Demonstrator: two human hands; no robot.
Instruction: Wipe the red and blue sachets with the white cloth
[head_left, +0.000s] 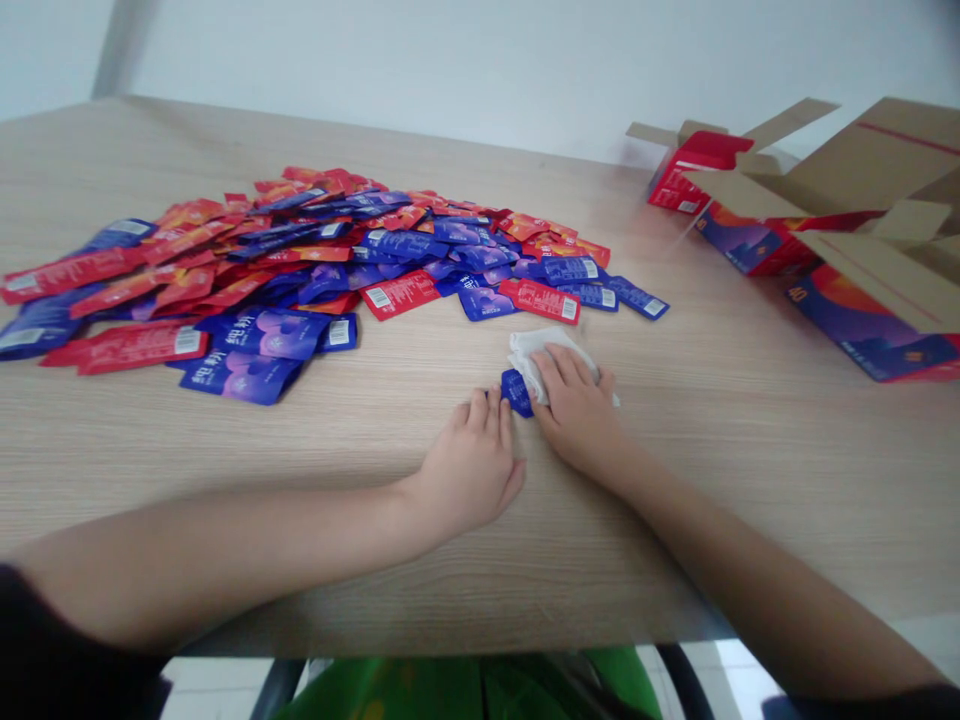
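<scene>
Two bare forearms reached from the bottom of the view across a pale wood-grain table (750,500). The hands were close together but not touching each other, both palm down. The left hand (469,465) lay flat with its fingertips (487,408) against a small blue sachet (517,392), which sat just between the two hands. The right hand (574,410) rested on a crumpled white tissue (547,365), its fingers spread across it and pressing lightly rather than pinching. The tissue also touched the sachet.

At about 11 o'clock from the hands lay a wide, loose pile of red and blue sachets (300,260), its nearest pieces near the tissue. At about 2 o'clock, at the table's far right, stood an opened cardboard carton (877,170) with red and blue printed sides.
</scene>
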